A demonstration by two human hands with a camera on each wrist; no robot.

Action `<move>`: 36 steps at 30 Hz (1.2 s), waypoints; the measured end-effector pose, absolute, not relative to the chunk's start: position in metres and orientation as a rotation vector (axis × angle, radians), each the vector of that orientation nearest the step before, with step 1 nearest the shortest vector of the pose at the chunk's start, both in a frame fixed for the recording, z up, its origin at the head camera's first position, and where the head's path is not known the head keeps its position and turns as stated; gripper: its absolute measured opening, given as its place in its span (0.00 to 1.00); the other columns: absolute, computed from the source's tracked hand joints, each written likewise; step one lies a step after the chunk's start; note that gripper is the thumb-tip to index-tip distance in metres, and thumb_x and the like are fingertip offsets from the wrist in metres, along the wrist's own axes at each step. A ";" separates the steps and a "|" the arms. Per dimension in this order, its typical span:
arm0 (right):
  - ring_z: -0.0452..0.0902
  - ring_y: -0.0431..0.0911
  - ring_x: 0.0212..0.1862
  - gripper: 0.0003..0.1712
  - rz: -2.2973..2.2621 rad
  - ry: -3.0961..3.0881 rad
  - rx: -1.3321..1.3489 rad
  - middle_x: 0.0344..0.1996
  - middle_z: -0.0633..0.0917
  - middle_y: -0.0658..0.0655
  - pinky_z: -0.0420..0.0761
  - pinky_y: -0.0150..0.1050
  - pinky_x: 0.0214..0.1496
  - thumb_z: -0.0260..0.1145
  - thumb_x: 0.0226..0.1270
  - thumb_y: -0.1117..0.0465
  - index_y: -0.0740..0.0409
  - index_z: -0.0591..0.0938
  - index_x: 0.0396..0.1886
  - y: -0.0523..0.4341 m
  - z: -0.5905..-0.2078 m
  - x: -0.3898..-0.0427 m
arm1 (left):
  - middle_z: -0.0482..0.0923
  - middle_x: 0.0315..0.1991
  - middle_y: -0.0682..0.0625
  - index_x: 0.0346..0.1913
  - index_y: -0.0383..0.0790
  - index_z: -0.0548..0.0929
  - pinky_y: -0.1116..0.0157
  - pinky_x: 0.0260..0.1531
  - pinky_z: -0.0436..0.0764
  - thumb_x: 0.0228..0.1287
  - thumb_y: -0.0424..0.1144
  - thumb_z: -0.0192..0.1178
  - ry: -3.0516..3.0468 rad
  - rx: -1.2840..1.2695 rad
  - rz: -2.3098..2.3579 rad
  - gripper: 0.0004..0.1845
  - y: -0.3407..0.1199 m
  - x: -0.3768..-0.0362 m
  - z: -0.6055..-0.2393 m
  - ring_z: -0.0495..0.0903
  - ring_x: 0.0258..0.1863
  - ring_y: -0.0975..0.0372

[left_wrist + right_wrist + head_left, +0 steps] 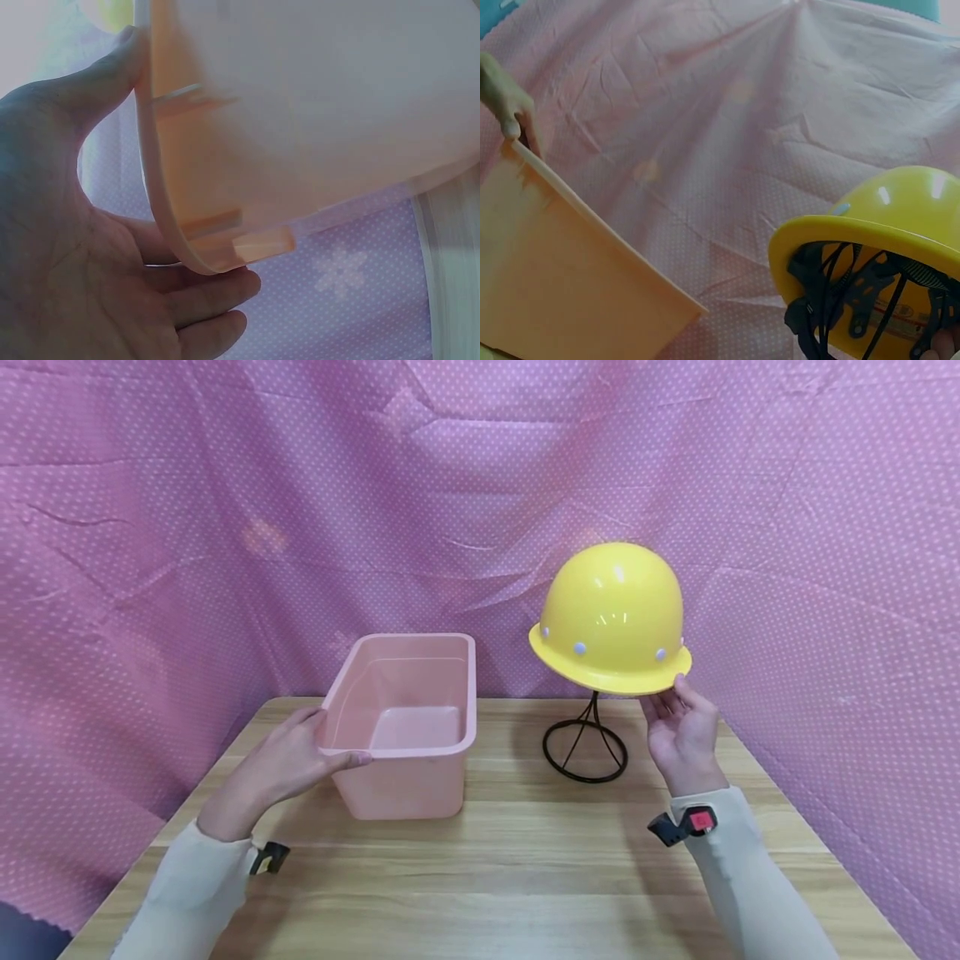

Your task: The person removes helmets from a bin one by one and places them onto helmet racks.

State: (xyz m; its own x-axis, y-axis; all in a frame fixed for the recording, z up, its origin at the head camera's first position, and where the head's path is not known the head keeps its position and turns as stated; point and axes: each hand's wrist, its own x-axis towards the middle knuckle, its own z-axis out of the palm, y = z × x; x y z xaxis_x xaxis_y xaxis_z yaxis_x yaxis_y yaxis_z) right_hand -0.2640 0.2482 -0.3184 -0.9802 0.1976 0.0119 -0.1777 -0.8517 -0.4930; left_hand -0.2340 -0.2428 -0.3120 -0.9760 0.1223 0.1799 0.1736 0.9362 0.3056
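Note:
My left hand (pixel 279 762) grips the near left corner of a pink plastic bin (pixel 405 789), thumb on the near rim. In the left wrist view its fingertips (pixel 217 296) curl under the bin's lip. My right hand (pixel 684 735) holds the brim of a yellow hard hat (pixel 615 610) at its right side, thumb on the brim's edge and fingers beneath. Slightly tilted, the hat is over a black wire stand (pixel 595 703), whose top it hides. Black straps and headband (pixel 862 307) show inside the hat in the right wrist view.
Both bin and stand are on a light wood-grain table (pixel 517 877), the bin left of the stand. Behind and along both sides hangs a pink polka-dot cloth (pixel 337 527). Black straps with small devices circle both wrists.

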 end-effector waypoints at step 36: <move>0.39 0.40 0.76 0.35 1.806 -1.774 0.409 0.75 0.51 0.50 0.30 0.48 0.76 0.55 0.67 0.63 0.48 0.56 0.73 0.255 -0.283 -0.240 | 0.58 0.72 0.54 0.70 0.59 0.61 0.42 0.67 0.53 0.54 0.71 0.52 -2.542 -0.795 -0.222 0.41 -0.203 -0.246 -0.284 0.58 0.71 0.55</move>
State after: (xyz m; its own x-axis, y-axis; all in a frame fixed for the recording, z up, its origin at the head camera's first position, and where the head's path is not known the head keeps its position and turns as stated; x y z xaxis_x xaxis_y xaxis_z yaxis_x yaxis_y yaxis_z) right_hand -0.2400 0.2552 -0.2833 -0.7914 0.1812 0.5838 -0.5870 0.0413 -0.8086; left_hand -0.2457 -0.2034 -0.2838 -0.7248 0.4977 0.4765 0.5728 0.8196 0.0152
